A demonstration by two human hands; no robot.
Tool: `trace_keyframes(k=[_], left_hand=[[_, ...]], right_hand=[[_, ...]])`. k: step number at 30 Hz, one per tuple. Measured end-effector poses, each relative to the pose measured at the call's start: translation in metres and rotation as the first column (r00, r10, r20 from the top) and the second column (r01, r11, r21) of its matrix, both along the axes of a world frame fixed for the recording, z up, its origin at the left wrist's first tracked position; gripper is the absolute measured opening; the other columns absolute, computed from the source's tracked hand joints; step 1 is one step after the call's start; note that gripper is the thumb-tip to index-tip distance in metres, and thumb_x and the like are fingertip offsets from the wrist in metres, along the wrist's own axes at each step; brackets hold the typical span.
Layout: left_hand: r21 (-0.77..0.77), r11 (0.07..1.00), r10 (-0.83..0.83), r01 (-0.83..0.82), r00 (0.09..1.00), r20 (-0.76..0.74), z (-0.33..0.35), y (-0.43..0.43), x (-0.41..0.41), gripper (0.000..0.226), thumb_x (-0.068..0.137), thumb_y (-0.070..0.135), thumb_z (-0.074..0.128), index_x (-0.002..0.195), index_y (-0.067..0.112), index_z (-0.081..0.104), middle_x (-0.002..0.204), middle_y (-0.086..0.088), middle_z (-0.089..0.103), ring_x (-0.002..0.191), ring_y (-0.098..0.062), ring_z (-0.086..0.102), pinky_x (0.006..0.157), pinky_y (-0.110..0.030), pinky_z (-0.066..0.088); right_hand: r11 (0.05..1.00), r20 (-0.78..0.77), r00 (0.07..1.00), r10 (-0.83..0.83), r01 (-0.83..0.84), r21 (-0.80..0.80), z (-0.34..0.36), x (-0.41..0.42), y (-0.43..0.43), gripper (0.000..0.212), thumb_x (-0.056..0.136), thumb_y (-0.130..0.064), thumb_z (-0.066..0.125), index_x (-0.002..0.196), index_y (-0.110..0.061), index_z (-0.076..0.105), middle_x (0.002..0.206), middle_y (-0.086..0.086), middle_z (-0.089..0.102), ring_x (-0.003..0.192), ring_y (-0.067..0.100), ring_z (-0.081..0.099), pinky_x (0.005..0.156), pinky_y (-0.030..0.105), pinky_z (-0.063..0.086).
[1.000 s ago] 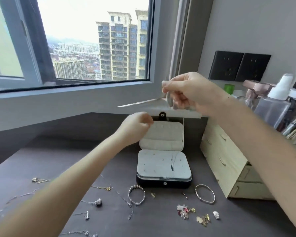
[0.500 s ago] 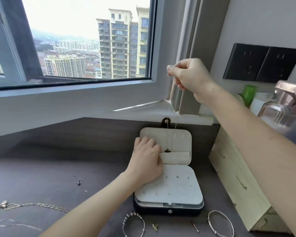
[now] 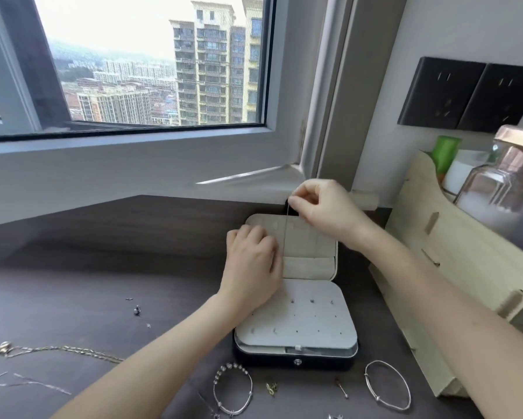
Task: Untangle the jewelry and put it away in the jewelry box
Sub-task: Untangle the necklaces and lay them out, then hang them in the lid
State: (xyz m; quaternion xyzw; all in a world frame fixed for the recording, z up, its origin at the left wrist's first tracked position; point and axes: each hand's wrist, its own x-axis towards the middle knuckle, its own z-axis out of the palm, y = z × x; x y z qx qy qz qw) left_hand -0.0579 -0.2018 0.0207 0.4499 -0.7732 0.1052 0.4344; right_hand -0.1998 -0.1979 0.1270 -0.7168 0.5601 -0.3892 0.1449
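head view: just in front of the jewelry box point(image 3: 254, 359) on the table point(image 3: 72, 282) lie a beaded bracelet point(image 3: 232, 388) and a bangle point(image 3: 387, 385). the left hand point(image 3: 252, 267) rests on the left side of the box's open lid point(image 3: 311, 246), fingers bent; i cannot tell whether they grip anything. at the lid's far edge the right hand point(image 3: 323, 211) pinches a thin chain point(image 3: 285, 237) that hangs down the lining.

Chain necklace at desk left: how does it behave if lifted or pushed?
The chain necklace probably goes floppy: it lies in a loose, bent line on the desk, so it should drape. Its round end piece likely hangs as the heavier end. Pushed, it would probably bunch, not slide whole.
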Motion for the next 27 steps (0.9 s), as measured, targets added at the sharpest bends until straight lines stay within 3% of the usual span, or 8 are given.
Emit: trace_keyframes(k=[5,8,11,15,21,27], left_hand=[[0.053,0.999,-0.001,0.01,0.986,-0.168,0.019,-0.009,-0.007,0.03,0.086,0.034,0.046,0.089,0.015,0.068,0.076,0.0,0.061,0.072,-0.022,0.053,0.066,-0.032,0.035],[0.094,0.995,-0.004,0.024,0.978,-0.207,0.027,-0.012,-0.012,0.021,0.083,0.029,0.058,0.084,0.015,0.073,0.075,-0.002,0.066,0.07,-0.028,0.057,0.064,-0.035,0.039],[0.132,0.991,0.037,-0.009,0.977,-0.211,0.03,-0.013,-0.014,0.02,0.086,0.03,0.06,0.087,0.016,0.074,0.081,-0.002,0.069,0.078,-0.028,0.058,0.066,-0.032,0.033],[0.113,0.99,0.117,-0.09,0.957,-0.265,0.031,-0.014,-0.015,0.019,0.083,0.034,0.066,0.075,0.018,0.074,0.074,0.0,0.07,0.071,-0.027,0.058,0.062,-0.032,0.032],[0.091,0.943,0.322,-0.32,0.947,-0.003,0.032,-0.015,-0.027,0.024,0.073,0.033,0.074,0.056,0.018,0.067,0.053,0.001,0.06,0.054,-0.024,0.052,0.058,-0.03,0.026],[0.086,0.92,0.378,-0.383,0.923,0.071,0.037,-0.016,-0.034,0.031,0.068,0.03,0.076,0.048,0.016,0.057,0.05,0.0,0.055,0.05,-0.023,0.049,0.059,-0.03,0.026]], right_hand=[[0.997,0.037,0.999,0.031,-0.033,0.072,-0.024,0.0,0.003,0.009,0.089,-0.016,0.061,0.086,-0.011,0.068,0.063,-0.005,0.057,0.058,0.005,0.05,0.063,0.025,0.042],[0.993,0.141,0.989,0.055,-0.068,0.092,-0.028,0.001,0.004,0.009,0.089,-0.014,0.061,0.087,-0.009,0.068,0.07,0.005,0.064,0.061,0.009,0.054,0.066,0.033,0.049],[0.997,0.192,0.981,0.031,-0.044,0.068,-0.031,-0.001,0.004,0.012,0.088,-0.015,0.063,0.084,-0.006,0.07,0.073,0.014,0.067,0.062,0.016,0.058,0.067,0.038,0.052],[0.985,0.086,0.984,-0.154,0.159,-0.059,-0.041,-0.007,0.0,0.015,0.083,-0.022,0.068,0.073,-0.013,0.07,0.059,-0.005,0.062,0.059,0.01,0.058,0.061,0.028,0.048],[0.906,0.037,0.919,-0.392,0.392,-0.158,-0.061,0.005,-0.001,0.017,0.087,-0.022,0.062,0.086,-0.009,0.072,0.083,0.002,0.071,0.082,0.017,0.064,0.07,0.024,0.044],[0.848,0.05,0.862,-0.504,0.505,-0.162,-0.063,0.016,-0.003,0.019,0.088,-0.021,0.056,0.082,-0.008,0.068,0.08,0.004,0.07,0.079,0.022,0.063,0.063,0.026,0.035]])
